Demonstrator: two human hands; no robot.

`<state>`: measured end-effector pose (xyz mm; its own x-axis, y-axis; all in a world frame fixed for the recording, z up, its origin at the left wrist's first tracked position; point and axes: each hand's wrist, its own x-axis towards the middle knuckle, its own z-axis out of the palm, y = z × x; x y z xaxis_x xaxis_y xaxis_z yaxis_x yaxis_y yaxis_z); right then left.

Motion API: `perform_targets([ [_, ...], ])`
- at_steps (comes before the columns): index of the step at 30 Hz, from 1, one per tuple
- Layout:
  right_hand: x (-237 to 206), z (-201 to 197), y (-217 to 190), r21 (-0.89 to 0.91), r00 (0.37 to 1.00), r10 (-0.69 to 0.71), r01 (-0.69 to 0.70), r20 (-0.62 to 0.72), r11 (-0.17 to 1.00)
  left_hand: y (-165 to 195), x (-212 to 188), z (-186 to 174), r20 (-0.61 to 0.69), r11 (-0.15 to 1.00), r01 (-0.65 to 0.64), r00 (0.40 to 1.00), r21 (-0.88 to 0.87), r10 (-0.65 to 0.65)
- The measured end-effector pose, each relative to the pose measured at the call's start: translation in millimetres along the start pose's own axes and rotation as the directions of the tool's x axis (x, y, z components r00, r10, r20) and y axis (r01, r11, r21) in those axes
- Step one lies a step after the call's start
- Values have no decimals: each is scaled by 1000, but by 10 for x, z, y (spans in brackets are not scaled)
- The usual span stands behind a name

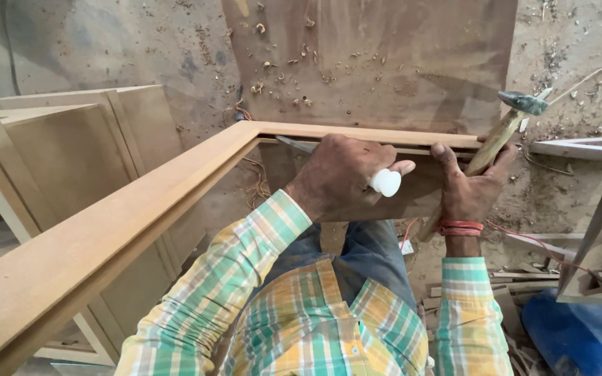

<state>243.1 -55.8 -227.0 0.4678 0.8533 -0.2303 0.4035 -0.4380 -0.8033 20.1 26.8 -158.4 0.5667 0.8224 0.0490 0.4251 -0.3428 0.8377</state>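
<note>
My left hand (pixel 339 179) grips a chisel with a white handle end (pixel 385 182); its metal blade (pixel 294 144) lies along the inner edge of a wooden frame (pixel 175 188) near the corner joint. My right hand (pixel 468 182) holds a wooden-handled hammer (pixel 506 124) with a dark metal head, tilted up to the right, while its fingers rest on the frame's top rail (pixel 357 134). A red thread band circles that wrist. Both sleeves are green, yellow and white plaid.
A brown board (pixel 384 63) strewn with wood chips lies on the dusty floor beyond the frame. Panelled wooden doors (pixel 71 153) lean at left. Wood offcuts, a blue object (pixel 580 334) and a white cable (pixel 587 76) clutter the right side.
</note>
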Motion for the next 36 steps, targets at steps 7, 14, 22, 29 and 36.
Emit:
perform_targets([
  [7,-22,-18,-11,-25,999,-38,38,-1,999,51,-79,-110,-88,998,-48,995,-47,44],
  [14,-62,-8,-92,-38,1000,14,-14,1,999,55,-177,-236,-188,996,-38,982,-85,21],
  [22,-99,39,-99,12,997,-73,73,11,997,5,-290,-312,-261,992,-103,962,-67,82],
  [29,-110,36,-295,-218,987,-162,156,-12,963,-15,-272,-391,-234,990,-84,971,-114,55],
  [36,-683,-204,-970,168,1000,-8,10,-17,986,-2,-256,-388,-233,982,-97,971,-162,58],
])
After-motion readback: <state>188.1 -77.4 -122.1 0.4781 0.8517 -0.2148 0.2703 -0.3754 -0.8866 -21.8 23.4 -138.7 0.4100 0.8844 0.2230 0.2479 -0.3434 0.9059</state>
